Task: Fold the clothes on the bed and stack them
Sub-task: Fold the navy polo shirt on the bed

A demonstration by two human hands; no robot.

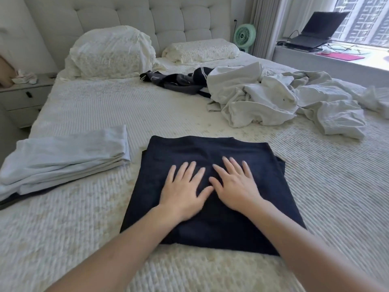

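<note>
A folded dark navy garment (pixel 210 152) lies flat on the bed (pixel 84 106) right in front of me. My left hand (pixel 183 190) and my right hand (pixel 235 186) both press on its middle, palms down, fingers straight and spread, thumbs nearly touching. To the left sits a folded pale blue garment (pixel 63 159) on top of a dark piece whose edge peeks out beneath. Farther back at the right lies a crumpled heap of white and pale grey clothes (pixel 273 100). A rumpled dark garment with white stripes (pixel 176 81) lies beside that heap.
Two pillows (pixel 109 51) lean against the tufted headboard. A nightstand (pixel 23 95) stands at the left of the bed. A green fan (pixel 245 36) sits behind the bed's right corner. A laptop (pixel 315 30) rests on the window ledge at the far right.
</note>
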